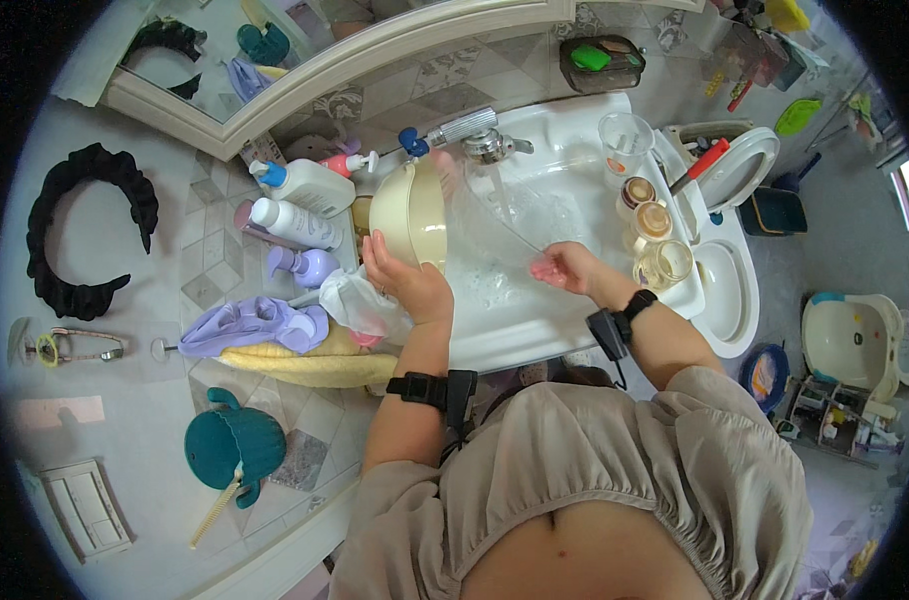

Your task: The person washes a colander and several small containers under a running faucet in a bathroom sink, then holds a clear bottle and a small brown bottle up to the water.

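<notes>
A cream bowl (408, 218), tipped on its side, stands at the left edge of the white sink (535, 335). My left hand (412, 288) grips its near side, fingers along the outside. Over the basin my right hand (567, 270) is closed with fingertips together at the edge of a clear, thin plastic piece (495, 215), which looks like a bag or film. That plastic stretches left toward the bowl; its far end is hard to make out. Above it is the metal faucet (489, 146), with a stream of water below the spout.
Pump bottles (315, 187) and a purple hair dryer (255, 325) crowd the left ledge, near a yellow towel (305, 368). Glass jars (653, 222) line the sink's right rim. A teal cup (235, 445) hangs on the left wall. A toilet (725, 290) stands to the right.
</notes>
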Demonstrator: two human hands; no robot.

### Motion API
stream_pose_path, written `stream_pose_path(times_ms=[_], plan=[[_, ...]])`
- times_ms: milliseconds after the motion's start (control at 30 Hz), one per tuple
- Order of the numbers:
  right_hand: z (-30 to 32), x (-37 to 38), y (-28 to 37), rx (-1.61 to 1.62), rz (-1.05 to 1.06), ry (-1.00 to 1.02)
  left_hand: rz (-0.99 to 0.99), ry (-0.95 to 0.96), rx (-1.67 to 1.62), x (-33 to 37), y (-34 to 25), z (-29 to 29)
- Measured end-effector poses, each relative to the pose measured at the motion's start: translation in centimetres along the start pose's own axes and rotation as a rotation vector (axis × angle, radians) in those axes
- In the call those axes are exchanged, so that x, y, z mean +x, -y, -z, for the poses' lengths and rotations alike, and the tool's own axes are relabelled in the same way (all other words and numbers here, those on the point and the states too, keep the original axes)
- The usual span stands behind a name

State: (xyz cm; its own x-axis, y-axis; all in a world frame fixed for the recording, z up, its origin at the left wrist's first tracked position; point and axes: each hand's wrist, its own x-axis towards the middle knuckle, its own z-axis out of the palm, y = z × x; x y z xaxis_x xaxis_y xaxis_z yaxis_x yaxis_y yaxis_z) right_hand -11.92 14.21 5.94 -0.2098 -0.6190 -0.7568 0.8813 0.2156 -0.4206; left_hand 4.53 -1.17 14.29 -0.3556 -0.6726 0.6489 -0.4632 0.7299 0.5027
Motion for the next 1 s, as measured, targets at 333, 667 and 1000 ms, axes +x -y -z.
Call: stream_pose_path(times_ms=[333,667,1000], plan=[[0.0,-4.6,3.8,-1.387,0.694,-0.697,0.03,0.009,-0.071,-0.2,-0.5,-0.9],[-4.3,-7.1,5.7,-1.832,0.806,-0.902,0.027,0.013,-0.095,-0.1,-1.2,-1.3],[-1.8,-4.7,4.4,-1.591,0.899,-0.898,0.666,0.081,-0.797,-1.7,-1.0,-3.5]])
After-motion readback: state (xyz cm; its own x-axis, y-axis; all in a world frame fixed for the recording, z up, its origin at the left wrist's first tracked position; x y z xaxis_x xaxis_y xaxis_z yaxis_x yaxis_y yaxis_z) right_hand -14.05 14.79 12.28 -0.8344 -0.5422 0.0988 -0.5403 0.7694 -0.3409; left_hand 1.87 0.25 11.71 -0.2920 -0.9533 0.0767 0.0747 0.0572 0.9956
